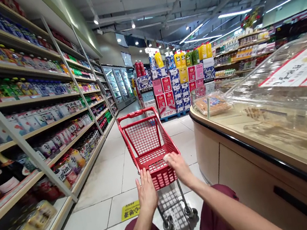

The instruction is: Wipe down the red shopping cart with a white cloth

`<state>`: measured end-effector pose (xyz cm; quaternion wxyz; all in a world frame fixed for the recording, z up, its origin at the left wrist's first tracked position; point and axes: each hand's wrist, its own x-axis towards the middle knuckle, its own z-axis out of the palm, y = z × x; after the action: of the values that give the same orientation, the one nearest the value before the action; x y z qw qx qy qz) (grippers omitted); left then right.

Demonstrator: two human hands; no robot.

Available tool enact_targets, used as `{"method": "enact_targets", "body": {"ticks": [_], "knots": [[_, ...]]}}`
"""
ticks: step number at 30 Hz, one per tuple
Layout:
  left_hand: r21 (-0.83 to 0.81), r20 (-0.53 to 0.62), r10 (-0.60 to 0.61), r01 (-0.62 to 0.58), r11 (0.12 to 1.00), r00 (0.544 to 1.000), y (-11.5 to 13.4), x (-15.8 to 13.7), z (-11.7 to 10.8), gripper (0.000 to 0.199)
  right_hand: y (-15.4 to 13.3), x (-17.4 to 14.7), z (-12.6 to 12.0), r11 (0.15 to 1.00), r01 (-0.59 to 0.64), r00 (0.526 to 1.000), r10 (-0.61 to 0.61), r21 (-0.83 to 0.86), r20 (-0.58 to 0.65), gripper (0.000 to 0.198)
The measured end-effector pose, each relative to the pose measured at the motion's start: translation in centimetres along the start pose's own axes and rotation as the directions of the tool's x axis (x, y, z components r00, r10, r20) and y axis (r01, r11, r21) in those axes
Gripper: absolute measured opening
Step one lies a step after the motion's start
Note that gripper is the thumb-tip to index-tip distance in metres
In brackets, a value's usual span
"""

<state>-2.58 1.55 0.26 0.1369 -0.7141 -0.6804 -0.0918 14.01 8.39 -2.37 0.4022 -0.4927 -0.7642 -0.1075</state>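
A small red plastic shopping cart (145, 135) stands in front of me, its basket near end close to my knees and its handle at the far side. My left hand (146, 191) lies against the basket's near left corner, with the fingers stretched out and nothing in them. At the near right rim is my right hand (178, 167), its fingers bent over a small white wad (166, 158) that looks like a tissue or cloth; the fingers hide most of it. The cart's metal legs and casters (167, 224) show below the basket.
Shelves of bottles and cans (38, 97) line the left side. A curved counter (233, 145) with clear covers over packed food stands close on the right. Stacked drink boxes (173, 92) are ahead. A yellow floor sticker (129, 210) lies on the tiles.
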Motion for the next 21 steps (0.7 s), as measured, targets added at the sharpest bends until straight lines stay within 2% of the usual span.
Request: {"method": "enact_targets", "body": {"ticks": [2,3,7,9,13,14,15,19,21], "knots": [[-0.013,0.006,0.0,0.0,1.0,1.0,0.0,0.0,0.1,0.07,0.6,0.1,-0.4,0.995,-0.094,0.995,0.093,-0.025,-0.028,0.033],[-0.021,0.01,-0.006,0.006,1.0,1.0,0.0,0.0,0.0,0.07,0.4,0.0,-0.3,0.995,-0.102,0.994,0.101,-0.023,-0.034,0.034],[-0.025,0.039,-0.018,0.019,0.999,0.999,0.0,0.0,-0.4,0.071,-1.9,-0.4,0.7,0.995,0.092,0.996,-0.092,0.047,0.007,0.036],[-0.025,0.046,-0.034,0.035,0.999,0.998,-0.1,-0.2,-0.7,0.071,-1.7,-0.4,0.6,0.991,0.123,0.992,-0.124,0.044,0.024,0.035],[-0.065,0.053,-0.056,0.06,0.996,0.997,0.0,-0.3,-0.8,0.071,0.6,-0.1,-0.3,0.995,-0.087,0.996,0.086,-0.048,-0.026,0.034],[-0.074,0.056,-0.057,0.061,0.995,0.997,0.1,-0.2,-0.8,0.071,0.6,-0.2,-0.3,0.993,-0.105,0.994,0.103,-0.052,-0.042,0.034],[-0.079,0.059,-0.058,0.063,0.995,0.997,0.2,-0.2,-0.8,0.071,0.2,-0.3,0.0,0.995,-0.086,0.995,0.084,-0.045,-0.048,0.034],[-0.056,0.073,-0.042,0.046,0.997,0.996,0.0,-0.2,-0.9,0.071,-2.4,-0.4,1.1,0.992,0.12,0.993,-0.12,0.029,-0.008,0.033],[-0.035,0.077,-0.024,0.027,0.999,0.997,-0.2,-0.2,-1.1,0.073,-1.8,-0.2,0.7,0.995,0.093,0.996,-0.094,0.027,0.014,0.033]]}}
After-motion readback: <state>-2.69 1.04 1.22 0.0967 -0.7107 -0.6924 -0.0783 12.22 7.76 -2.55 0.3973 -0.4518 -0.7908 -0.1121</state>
